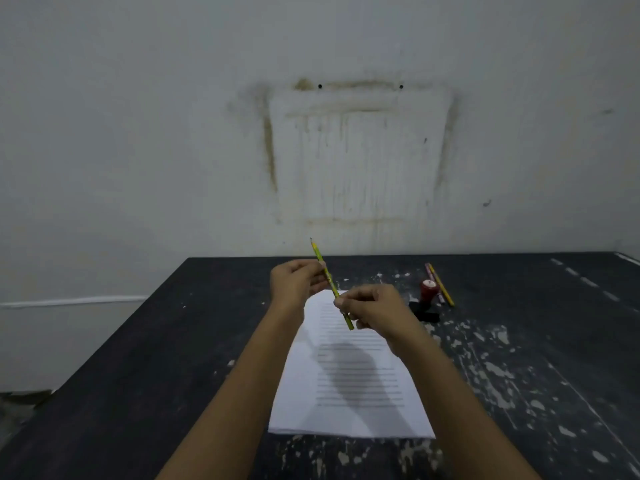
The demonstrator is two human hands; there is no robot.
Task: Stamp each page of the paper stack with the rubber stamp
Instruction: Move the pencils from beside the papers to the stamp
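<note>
progress: i am seeing no stamp mark on the top page, so judging all pages left | grip: left hand point(294, 282) and right hand point(375, 311) are both pinching a green pencil point(330, 285) above the paper stack point(346, 393) | rubber stamp point(429, 289) is standing untouched on the table point(173, 375), just right of the stack

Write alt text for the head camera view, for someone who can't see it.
The left hand and right hand hold a green pencil above a paper stack on a dark, paint-flecked table. A red stamp and two more pencils sit to the right, untouched.
</note>
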